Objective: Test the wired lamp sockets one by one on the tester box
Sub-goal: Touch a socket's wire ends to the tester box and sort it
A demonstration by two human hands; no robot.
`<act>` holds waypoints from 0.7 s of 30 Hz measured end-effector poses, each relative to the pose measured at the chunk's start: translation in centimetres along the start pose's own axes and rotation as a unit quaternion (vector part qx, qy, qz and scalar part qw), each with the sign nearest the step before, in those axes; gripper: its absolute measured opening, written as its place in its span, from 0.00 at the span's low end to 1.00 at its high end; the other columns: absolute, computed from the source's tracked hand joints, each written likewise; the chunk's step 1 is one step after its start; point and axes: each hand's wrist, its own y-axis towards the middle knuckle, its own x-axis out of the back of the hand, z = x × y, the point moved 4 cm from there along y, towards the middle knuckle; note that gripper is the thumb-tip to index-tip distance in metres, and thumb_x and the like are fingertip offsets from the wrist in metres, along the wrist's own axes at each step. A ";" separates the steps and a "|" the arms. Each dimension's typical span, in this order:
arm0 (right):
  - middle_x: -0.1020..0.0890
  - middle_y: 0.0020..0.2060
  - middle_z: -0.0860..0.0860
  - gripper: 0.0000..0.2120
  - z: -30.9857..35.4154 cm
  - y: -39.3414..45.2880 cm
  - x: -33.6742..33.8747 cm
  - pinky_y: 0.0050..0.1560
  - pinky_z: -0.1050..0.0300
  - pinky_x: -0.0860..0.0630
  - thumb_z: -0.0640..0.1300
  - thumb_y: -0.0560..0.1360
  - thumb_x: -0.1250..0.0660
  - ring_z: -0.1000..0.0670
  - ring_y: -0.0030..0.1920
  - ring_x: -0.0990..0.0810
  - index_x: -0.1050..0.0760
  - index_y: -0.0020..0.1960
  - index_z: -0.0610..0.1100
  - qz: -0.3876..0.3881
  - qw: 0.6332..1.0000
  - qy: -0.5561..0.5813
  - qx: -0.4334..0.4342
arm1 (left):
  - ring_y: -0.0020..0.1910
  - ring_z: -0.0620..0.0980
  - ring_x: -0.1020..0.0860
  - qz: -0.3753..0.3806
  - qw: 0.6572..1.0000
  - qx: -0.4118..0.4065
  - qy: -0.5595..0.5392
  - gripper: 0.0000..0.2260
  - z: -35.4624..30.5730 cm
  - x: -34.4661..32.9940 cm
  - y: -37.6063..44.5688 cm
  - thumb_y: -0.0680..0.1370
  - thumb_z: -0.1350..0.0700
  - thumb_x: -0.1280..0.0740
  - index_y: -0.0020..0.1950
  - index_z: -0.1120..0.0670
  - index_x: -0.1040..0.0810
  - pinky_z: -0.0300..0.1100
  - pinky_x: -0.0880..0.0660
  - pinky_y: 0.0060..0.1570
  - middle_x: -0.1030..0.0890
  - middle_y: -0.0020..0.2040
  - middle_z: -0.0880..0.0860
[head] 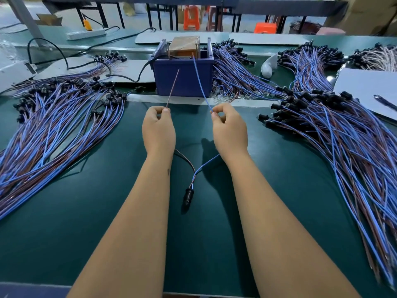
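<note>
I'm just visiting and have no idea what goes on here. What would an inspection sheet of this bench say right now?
Surface: green table mat, bare in the middle.
Job's things: blue tester box at the far edge; one black lamp socket lying between the forearms.
Clutter: socket bundles on the left and right; grey sheet with a pen far right.
Grippers: left hand pinches the brown wire; right hand pinches the blue wire, both wire ends aimed at the box.
Cables: black cord runs toward the box.
Surroundings: white power strip, orange stools behind.
</note>
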 end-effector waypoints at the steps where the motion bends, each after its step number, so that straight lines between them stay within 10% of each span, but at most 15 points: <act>1: 0.27 0.33 0.57 0.05 0.0 0.1 -0.1 0.37 0.56 0.33 0.43 0.81 0.40 0.52 0.36 0.28 0.25 0.49 0.49 -0.001 1.000 0.005 0.000 | 0.23 0.38 0.34 0.010 1.000 0.006 -0.010 0.08 0.0 -0.2 0.2 0.81 0.55 0.40 0.44 0.47 0.25 0.30 0.37 0.24 0.29 0.31 0.44; 8: 0.28 0.31 0.57 0.07 0.4 0.5 -1.4 0.34 0.60 0.35 0.42 0.81 0.40 0.56 0.33 0.31 0.25 0.47 0.49 -0.046 0.996 0.072 -0.029 | 0.25 0.42 0.31 0.078 0.984 0.037 -0.157 0.07 0.6 0.3 1.4 0.82 0.56 0.41 0.46 0.49 0.26 0.35 0.32 0.24 0.26 0.27 0.44; 21: 0.23 0.36 0.58 0.14 -0.3 1.9 -1.4 0.40 0.58 0.27 0.40 0.80 0.41 0.51 0.40 0.22 0.20 0.59 0.50 -0.071 0.992 0.087 -0.055 | 0.30 0.44 0.25 0.059 0.997 0.047 -0.022 0.07 0.0 -0.5 0.8 0.82 0.57 0.40 0.46 0.51 0.25 0.36 0.25 0.32 0.23 0.34 0.49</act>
